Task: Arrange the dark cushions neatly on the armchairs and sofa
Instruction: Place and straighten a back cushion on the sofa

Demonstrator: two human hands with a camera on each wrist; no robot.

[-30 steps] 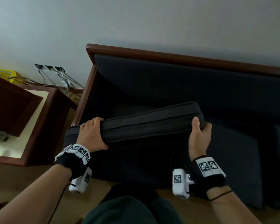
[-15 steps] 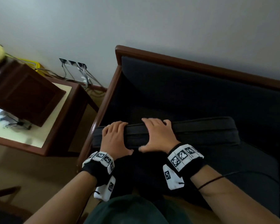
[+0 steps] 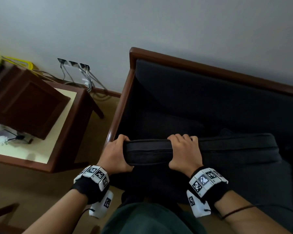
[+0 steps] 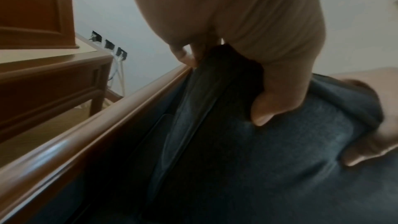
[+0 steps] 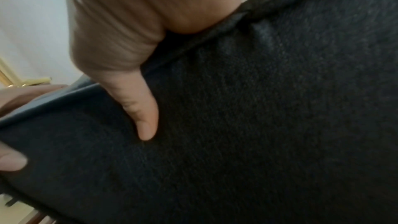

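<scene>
Both hands (image 3: 150, 153) now clamp the dark cushion's (image 3: 227, 149) left end, fingers curled.

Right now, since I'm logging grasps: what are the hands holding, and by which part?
Both grip one dark cushion along its near edge: left hand at the left corner, right hand further along.

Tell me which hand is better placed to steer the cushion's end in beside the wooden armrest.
Left hand: it grips the cushion end right beside the wooden armrest; the right hand grips nearer mid-length.
</scene>
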